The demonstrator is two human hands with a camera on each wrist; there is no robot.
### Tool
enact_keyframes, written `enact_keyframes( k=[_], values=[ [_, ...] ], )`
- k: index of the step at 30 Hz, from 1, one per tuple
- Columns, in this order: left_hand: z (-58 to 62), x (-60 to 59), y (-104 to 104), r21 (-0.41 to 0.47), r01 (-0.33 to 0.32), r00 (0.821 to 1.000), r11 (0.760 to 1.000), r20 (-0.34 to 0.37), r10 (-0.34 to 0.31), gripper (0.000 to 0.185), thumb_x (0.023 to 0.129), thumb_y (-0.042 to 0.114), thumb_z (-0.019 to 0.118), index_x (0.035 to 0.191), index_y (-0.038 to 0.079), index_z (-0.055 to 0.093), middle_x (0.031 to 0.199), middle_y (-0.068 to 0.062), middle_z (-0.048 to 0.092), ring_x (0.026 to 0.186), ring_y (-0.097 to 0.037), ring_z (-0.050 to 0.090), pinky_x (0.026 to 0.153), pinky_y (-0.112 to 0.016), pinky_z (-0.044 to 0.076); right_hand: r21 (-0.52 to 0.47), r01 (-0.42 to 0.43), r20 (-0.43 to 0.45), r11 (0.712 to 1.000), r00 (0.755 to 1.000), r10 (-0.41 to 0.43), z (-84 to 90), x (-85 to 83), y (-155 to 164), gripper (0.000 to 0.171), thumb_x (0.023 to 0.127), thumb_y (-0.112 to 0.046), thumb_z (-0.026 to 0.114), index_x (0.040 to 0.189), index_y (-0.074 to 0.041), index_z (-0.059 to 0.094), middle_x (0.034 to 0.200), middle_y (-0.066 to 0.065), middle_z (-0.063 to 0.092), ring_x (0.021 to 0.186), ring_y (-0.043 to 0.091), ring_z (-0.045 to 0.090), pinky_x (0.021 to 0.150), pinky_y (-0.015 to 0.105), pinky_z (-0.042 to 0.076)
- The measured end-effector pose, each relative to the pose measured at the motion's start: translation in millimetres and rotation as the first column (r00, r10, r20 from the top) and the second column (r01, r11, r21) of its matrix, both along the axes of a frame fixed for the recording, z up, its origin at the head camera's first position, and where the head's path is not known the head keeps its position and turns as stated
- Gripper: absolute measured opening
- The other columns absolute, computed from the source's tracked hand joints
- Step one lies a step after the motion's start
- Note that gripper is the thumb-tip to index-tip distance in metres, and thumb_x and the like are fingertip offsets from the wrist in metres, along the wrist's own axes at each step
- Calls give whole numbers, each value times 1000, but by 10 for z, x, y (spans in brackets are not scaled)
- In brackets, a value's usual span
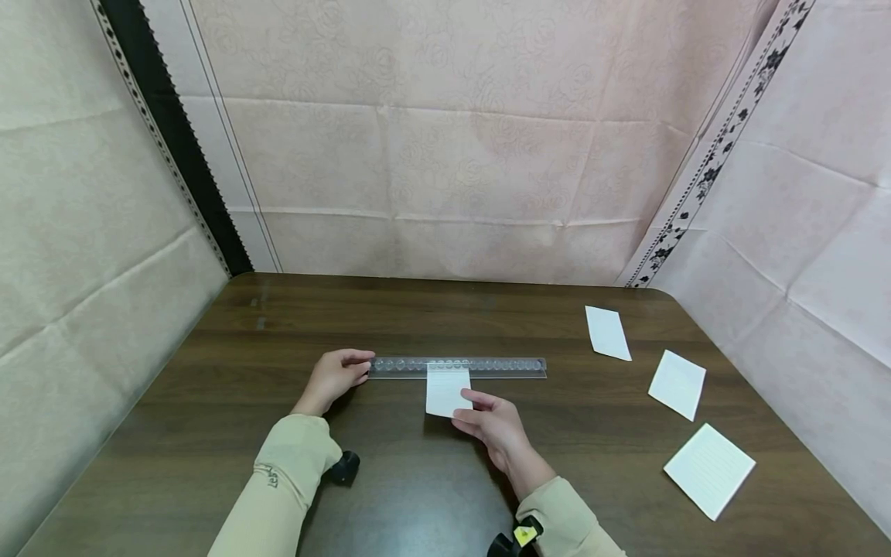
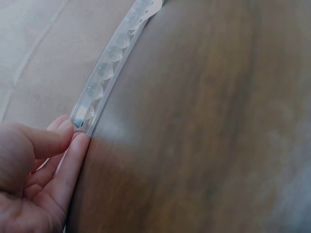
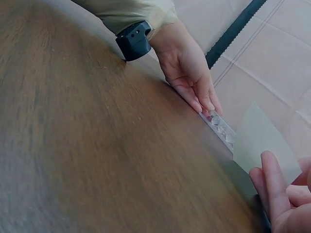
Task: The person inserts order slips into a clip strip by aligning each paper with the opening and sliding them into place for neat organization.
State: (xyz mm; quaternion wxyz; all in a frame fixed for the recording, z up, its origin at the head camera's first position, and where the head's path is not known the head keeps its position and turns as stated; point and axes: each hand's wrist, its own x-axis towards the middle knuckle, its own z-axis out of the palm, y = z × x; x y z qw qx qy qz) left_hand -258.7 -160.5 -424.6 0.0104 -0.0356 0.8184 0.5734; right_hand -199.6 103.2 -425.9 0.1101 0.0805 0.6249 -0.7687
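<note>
Head view: left hand point(image 1: 337, 377) pinches the ruler's point(image 1: 459, 366) end; right hand point(image 1: 490, 422) grips a paper slip point(image 1: 446, 391) on the bench point(image 1: 418, 472).

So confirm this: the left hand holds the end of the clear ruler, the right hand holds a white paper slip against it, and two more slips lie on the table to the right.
Not quite: three more slips lie on the table to the right, as the head view shows. The rest holds: the left hand holds the end of the clear ruler, and the right hand holds a white paper slip against it.
</note>
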Motion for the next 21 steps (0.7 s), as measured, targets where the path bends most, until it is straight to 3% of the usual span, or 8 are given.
enact_keyframes(
  k=[21],
  values=[
    [10, 2, 3, -7, -1, 1000, 1000, 10, 1, 24, 91, 3, 58, 114, -1, 64, 115, -19, 60, 92, -20, 61, 76, -25, 54, 22, 4, 17, 1000, 1000, -5, -11, -34, 130, 42, 82, 13, 60, 124, 11, 52, 135, 30, 34, 81, 20, 64, 78, 35, 54]
  ],
)
